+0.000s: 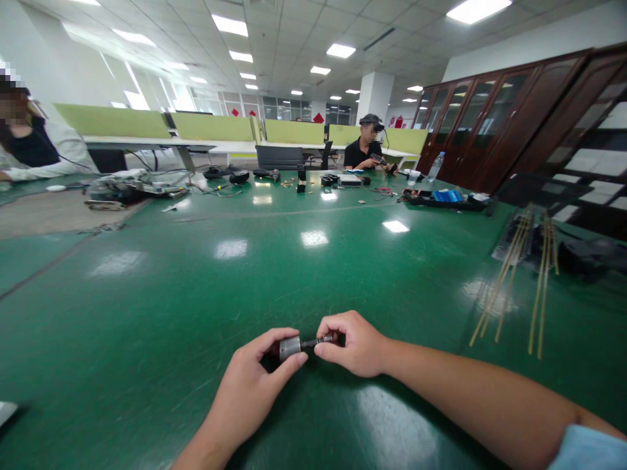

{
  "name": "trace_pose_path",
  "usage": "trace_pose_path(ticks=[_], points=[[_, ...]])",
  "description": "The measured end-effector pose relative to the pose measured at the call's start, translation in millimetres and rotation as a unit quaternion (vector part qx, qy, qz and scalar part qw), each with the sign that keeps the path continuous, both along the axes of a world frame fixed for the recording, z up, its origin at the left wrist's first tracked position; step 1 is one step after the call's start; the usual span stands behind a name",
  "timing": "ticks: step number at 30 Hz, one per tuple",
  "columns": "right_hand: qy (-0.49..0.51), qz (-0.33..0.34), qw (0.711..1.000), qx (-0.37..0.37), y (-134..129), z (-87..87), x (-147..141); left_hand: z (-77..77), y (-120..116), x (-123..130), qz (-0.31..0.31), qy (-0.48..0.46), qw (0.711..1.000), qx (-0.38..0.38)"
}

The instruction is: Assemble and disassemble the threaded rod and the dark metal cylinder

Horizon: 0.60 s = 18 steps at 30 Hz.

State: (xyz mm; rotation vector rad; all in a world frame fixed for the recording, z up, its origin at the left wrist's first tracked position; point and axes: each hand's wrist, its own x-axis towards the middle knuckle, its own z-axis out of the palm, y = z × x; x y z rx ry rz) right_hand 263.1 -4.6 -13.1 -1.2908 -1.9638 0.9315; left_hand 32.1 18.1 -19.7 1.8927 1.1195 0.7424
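Note:
Low in the middle of the head view is a silver metal cylinder (290, 348) with a dark, thin shaft (309, 343) pointing right; it looks like a small motor part. My left hand (252, 375) grips the cylinder between thumb and fingers, hiding its left end. The fingertips of my right hand (355, 344) pinch the shaft's far end, which has a ridged or stepped look. Both hands are just over the green tabletop (196, 281). Whether the shaft and cylinder are one piece, I cannot tell.
Thin sticks (509, 274) lie at the right, beside dark items. Across the table sit a black tray (441, 201) of parts, a water bottle (435, 167) and several small black parts. A heap of electronics (130, 186) is back left. Two people sit at the far side and left.

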Motion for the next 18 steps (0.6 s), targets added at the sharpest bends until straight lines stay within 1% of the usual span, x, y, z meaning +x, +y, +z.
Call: trace_pose_path(ticks=[18], points=[[0.006,-0.008,1.0,0.011,1.2,-3.2,1.3,-5.4,1.8,-2.5,0.006,-0.011,1.0,-0.023]])
